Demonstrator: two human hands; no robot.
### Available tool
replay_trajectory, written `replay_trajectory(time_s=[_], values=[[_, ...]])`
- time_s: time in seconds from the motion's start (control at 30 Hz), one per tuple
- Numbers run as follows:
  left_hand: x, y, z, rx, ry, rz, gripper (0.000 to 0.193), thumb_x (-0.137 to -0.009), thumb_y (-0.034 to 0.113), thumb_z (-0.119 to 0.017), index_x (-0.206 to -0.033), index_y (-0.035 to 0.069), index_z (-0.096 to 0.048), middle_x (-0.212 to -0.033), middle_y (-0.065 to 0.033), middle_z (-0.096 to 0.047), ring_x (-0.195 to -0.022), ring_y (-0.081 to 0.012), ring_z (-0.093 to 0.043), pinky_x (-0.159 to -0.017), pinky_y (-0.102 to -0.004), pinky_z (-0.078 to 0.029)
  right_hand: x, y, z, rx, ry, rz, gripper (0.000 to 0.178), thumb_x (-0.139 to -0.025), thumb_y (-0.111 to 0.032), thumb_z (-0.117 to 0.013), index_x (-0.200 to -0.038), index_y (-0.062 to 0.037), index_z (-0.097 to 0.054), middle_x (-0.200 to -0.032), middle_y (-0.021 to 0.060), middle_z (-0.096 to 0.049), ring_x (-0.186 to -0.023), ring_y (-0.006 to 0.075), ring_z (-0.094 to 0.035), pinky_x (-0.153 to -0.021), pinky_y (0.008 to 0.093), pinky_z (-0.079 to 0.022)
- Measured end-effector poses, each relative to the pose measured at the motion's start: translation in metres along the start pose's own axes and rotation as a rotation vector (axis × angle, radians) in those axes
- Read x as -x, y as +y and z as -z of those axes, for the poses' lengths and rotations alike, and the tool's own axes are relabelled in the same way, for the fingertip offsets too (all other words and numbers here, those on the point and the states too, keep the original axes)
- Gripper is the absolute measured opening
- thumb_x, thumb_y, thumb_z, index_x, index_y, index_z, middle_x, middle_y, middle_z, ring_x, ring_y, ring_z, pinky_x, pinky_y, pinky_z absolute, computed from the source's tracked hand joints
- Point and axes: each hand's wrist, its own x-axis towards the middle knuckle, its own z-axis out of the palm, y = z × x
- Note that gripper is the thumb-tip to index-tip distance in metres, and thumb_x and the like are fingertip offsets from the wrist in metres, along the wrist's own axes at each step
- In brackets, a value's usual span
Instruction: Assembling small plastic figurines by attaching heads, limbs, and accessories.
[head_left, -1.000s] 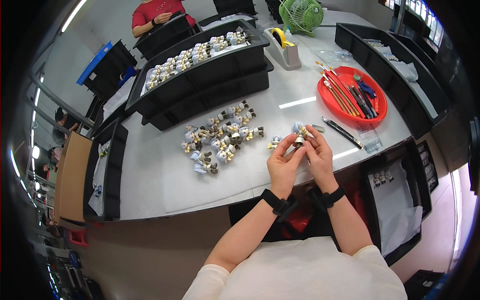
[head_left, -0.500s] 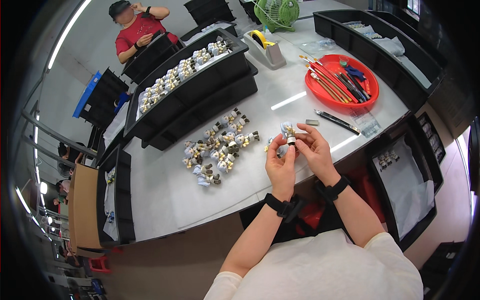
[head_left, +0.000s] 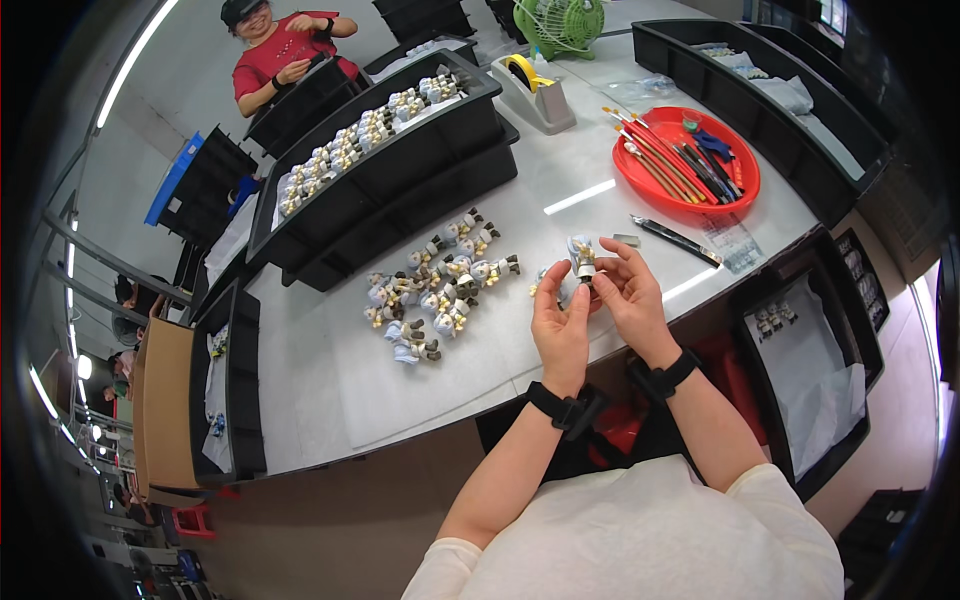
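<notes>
Between my two hands, just above the near edge of the table, a small figurine (head_left: 582, 258) with a pale blue top, white body and dark feet is held upright. My left hand (head_left: 560, 325) has its fingers closed about the figurine's lower left side. On the other side my right hand (head_left: 628, 300) pinches it with thumb and fingers. Another pale figurine (head_left: 541, 285) lies on the table partly behind my left fingers. To the left, a loose heap of similar figurines (head_left: 440, 285) lies on the white table (head_left: 320, 370).
A black crate (head_left: 400, 160) with rows of figurines stands at the back left. A red tray (head_left: 688, 205) of brushes and pens, a black pen (head_left: 675, 240), a small grey block (head_left: 626, 240) and a tape dispenser (head_left: 540, 100) are beyond my hands. Another black crate (head_left: 800, 395) sits right, below the tabletop.
The figurine has turned slightly and stands a little higher in my fingers. Both hands stay almost in place. The person in red across the table has moved a raised hand down from the head.
</notes>
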Motion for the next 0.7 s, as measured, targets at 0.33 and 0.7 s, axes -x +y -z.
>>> replay_trajectory(time_s=[0.33,0.7], values=[[-0.007,0.006,-0.002,-0.04,-0.004,0.033,0.036,-0.084,0.0,-0.047,-0.119,-0.002,-0.038,-0.123,-0.0118,-0.038,-0.093,-0.0174,-0.055,-0.073,-0.0254,-0.049,-0.011,-0.001,-0.003,-0.021,0.046,0.013,0.039,-0.083,0.002,-0.046,-0.121,-0.0019,-0.036,-0.098,0.0094,-0.048,-0.081,0.0119,-0.055,-0.069,0.0217,-0.046],[0.018,0.016,0.0,-0.058,-0.001,0.037,0.039,-0.082,-0.004,-0.048,-0.12,-0.001,-0.039,-0.11,-0.0065,-0.048,-0.081,-0.0111,-0.055,-0.066,-0.0209,-0.047,0.008,-0.003,-0.006,-0.009,0.06,0.009,0.039,-0.084,0.003,-0.043,-0.121,-0.0019,-0.035,-0.097,0.0095,-0.047,-0.081,0.0142,-0.055,-0.071,0.0247,-0.048]])
